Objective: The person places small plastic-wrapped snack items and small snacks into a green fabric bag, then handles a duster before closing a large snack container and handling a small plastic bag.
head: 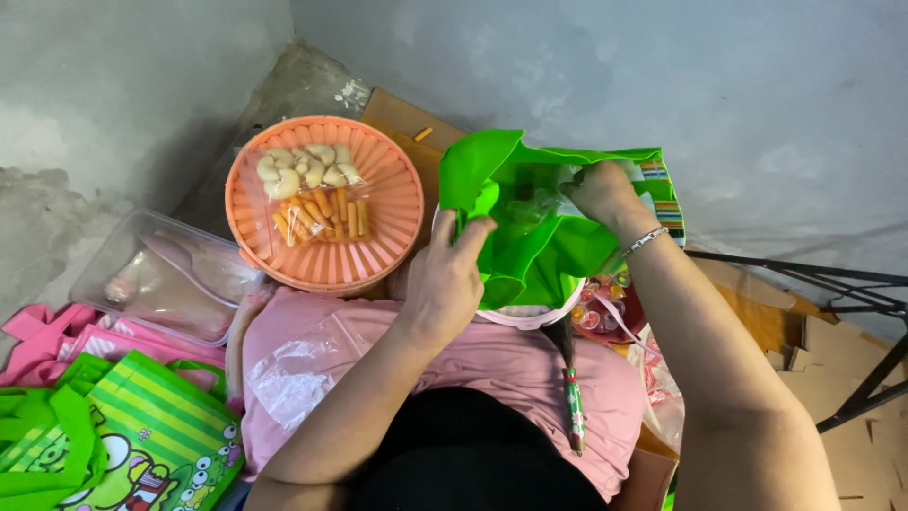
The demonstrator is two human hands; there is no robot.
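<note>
A bright green fabric bag [530,203] stands open in front of me, over a white-rimmed container [530,319]. My left hand [445,279] grips the bag's near left edge and holds it open. My right hand [601,192], with a bracelet on the wrist, reaches into the bag's top right and pinches a clear plastic packet [544,201] inside it. The packet's contents are hard to make out.
An orange round basket [397,189] at the left holds a clear bag of yellow and orange snacks [312,194]. A clear plastic box [165,274], pink bags [57,341] and green cartoon-print bags [142,440] lie at lower left. Small jelly cups [596,308] and cardboard [832,369] sit at right.
</note>
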